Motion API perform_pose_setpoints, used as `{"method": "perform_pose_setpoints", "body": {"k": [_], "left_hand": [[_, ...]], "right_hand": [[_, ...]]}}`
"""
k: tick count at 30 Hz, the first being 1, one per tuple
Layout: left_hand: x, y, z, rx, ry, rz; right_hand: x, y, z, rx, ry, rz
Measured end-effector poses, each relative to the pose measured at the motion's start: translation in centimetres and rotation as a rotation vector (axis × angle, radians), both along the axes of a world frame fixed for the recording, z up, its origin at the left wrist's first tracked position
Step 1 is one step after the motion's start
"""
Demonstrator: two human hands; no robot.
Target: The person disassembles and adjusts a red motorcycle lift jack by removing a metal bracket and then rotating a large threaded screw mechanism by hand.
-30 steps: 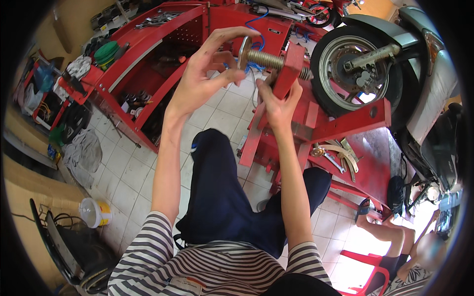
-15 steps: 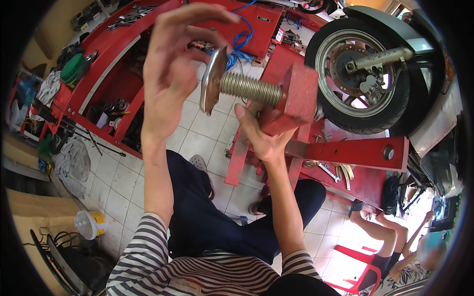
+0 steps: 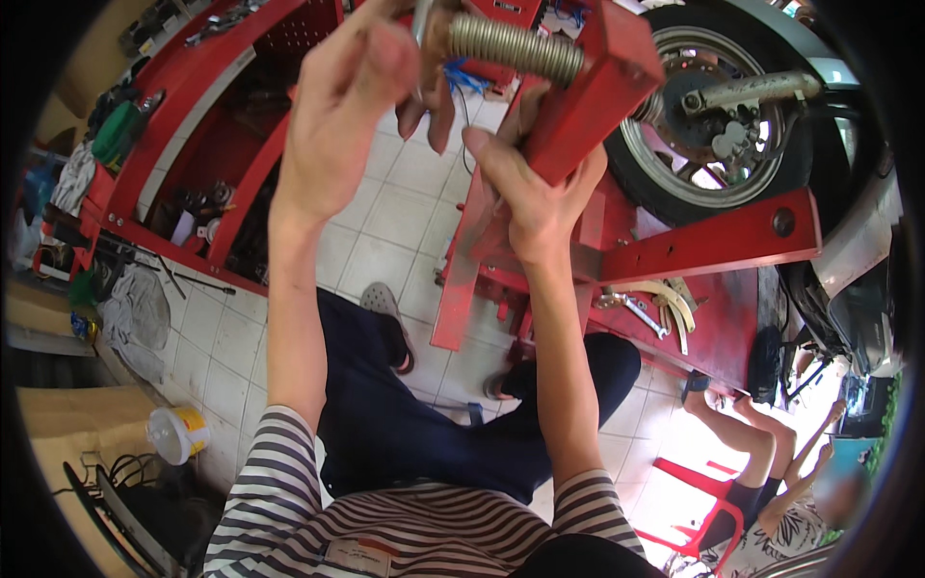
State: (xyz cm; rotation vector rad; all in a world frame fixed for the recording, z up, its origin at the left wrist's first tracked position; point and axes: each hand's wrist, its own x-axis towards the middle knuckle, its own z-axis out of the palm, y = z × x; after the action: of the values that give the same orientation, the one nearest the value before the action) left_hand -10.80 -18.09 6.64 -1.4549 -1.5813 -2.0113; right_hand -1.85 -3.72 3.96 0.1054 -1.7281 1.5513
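Observation:
My right hand (image 3: 535, 197) is wrapped round a red metal block (image 3: 602, 91), its thumb along the near side. A thick threaded screw (image 3: 515, 48) passes through this block and points left. At the screw's left end is a shiny metal plate (image 3: 422, 43), seen edge-on. My left hand (image 3: 337, 125) has its thumb against the plate's near face and its fingers curled round behind it; some fingertips show below. Just below the block, a red steel arm (image 3: 713, 239) with a round hole reaches right over a red platform (image 3: 713, 352).
Behind the block stands a motorcycle front wheel (image 3: 713, 125). A wrench (image 3: 646, 316) and curved pale parts (image 3: 679, 306) lie on the platform. Left is a red tool cabinet (image 3: 207, 144). A white bucket (image 3: 178, 435) stands lower left. Another person (image 3: 742, 438) sits by a red chair (image 3: 699, 501) at right.
The view has shifted, and the block and screw now appear higher and tilted more. My left hand, raised with fingers apart before, has closed round the plate. My right hand keeps its hold.

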Motion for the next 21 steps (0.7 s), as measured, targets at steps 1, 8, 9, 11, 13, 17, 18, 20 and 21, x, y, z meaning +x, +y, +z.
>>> {"method": "perform_pose_setpoints", "body": {"k": [1, 8, 9, 11, 13, 17, 18, 20, 21], "left_hand": [[0.3, 0.1, 0.1, 0.03, 0.002, 0.02], [1.1, 1.6, 0.9, 0.126, 0.373, 0.269], [1.0, 1.5, 0.8, 0.058, 0.409, 0.319], [1.1, 1.0, 0.7, -0.041, 0.393, 0.393], [1.0, 0.3, 0.3, -0.102, 0.282, 0.42], [0.6, 0.6, 0.7, 0.166, 0.125, 0.121], [1.5, 2.0, 0.3, 0.285, 0.026, 0.267], [0.6, 2.2, 0.7, 0.189, 0.153, -0.023], [0.7, 2.3, 0.6, 0.167, 0.179, -0.003]], "right_hand": [[0.1, 0.1, 0.1, 0.014, -0.021, -0.013], [-1.0, 1.0, -0.4, -0.005, 0.067, 0.029], [-1.0, 1.1, -0.4, 0.024, 0.079, 0.014], [-1.0, 0.9, -0.3, 0.01, 0.085, 0.015], [-1.2, 0.7, -0.4, 0.015, 0.125, 0.014], [-1.2, 0.7, -0.7, 0.053, 0.095, 0.026], [-1.0, 0.7, -0.8, 0.06, 0.043, 0.032], [-3.2, 2.6, -2.0, 0.474, 0.334, -0.19], [-3.6, 3.4, -3.1, 0.472, 0.36, -0.201]]}}
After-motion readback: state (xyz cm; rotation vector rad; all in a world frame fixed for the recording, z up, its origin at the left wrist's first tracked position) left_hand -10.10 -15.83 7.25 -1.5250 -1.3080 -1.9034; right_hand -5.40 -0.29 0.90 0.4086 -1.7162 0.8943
